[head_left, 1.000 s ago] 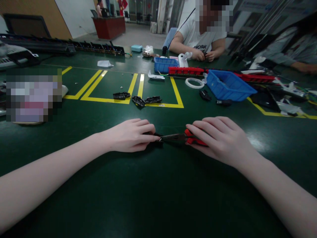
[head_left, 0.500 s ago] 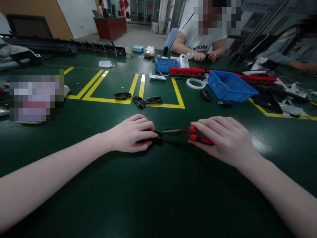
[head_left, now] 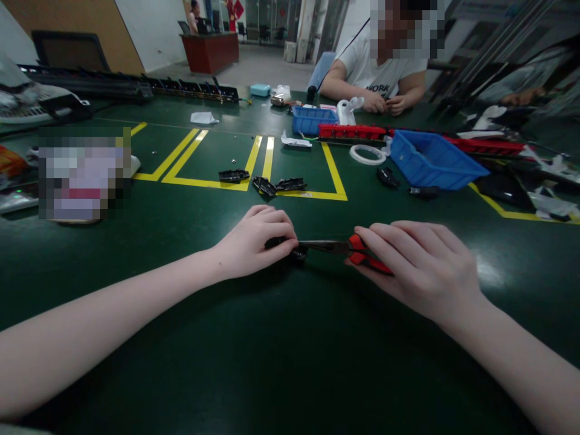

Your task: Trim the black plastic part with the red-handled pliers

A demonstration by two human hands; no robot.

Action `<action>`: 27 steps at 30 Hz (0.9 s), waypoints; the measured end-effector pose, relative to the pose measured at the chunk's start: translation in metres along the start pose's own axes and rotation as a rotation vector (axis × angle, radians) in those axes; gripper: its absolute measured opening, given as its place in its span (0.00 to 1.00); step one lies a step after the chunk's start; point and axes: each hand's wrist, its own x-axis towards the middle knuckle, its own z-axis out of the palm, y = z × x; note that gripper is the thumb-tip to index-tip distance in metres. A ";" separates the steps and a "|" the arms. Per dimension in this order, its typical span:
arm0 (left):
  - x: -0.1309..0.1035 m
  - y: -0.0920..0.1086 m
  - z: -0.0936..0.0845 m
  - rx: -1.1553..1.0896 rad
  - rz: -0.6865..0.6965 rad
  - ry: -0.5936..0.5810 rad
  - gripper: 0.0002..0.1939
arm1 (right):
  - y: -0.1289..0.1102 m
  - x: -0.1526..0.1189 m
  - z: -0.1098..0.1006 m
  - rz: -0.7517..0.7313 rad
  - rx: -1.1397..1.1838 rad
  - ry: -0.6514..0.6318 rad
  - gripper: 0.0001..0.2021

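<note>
My right hand [head_left: 421,263] is closed round the red handles of needle-nose pliers [head_left: 333,246], whose long jaws point left. The tips of the jaws meet my left hand [head_left: 263,238] at the thumb and forefinger. Those fingers are closed on a small black plastic part [head_left: 298,254], partly hidden under them. Whether the jaws grip the part I cannot tell. Farther back on the green table lie similar black plastic pieces [head_left: 264,186], close together by the yellow tape lines.
A blue bin [head_left: 435,160] stands at the right behind a roll of tape [head_left: 367,154]. A smaller blue bin [head_left: 313,121] and a long red strip [head_left: 353,132] are farther back. Across the table sits a person [head_left: 376,78]. A blurred-out object [head_left: 84,175] lies at the left.
The whole view has shifted a little, so the table things appear farther right. My left thumb has closed up against the forefinger at the plier tips, and more of the black part shows below.
</note>
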 end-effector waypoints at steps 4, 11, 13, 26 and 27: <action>0.001 -0.004 -0.001 -0.096 0.019 -0.008 0.08 | 0.001 0.001 0.003 0.018 0.060 0.039 0.21; 0.003 -0.004 -0.003 -0.202 0.061 -0.022 0.06 | -0.002 0.004 0.008 0.070 0.216 0.023 0.19; 0.003 -0.005 -0.002 -0.207 0.074 -0.014 0.06 | -0.004 0.005 0.010 0.062 0.253 0.025 0.19; 0.000 -0.012 -0.007 -0.197 0.088 -0.040 0.09 | -0.006 0.006 0.015 0.101 0.414 0.002 0.18; -0.001 -0.015 -0.009 -0.173 0.088 -0.076 0.12 | -0.006 0.005 0.016 0.115 0.433 -0.014 0.18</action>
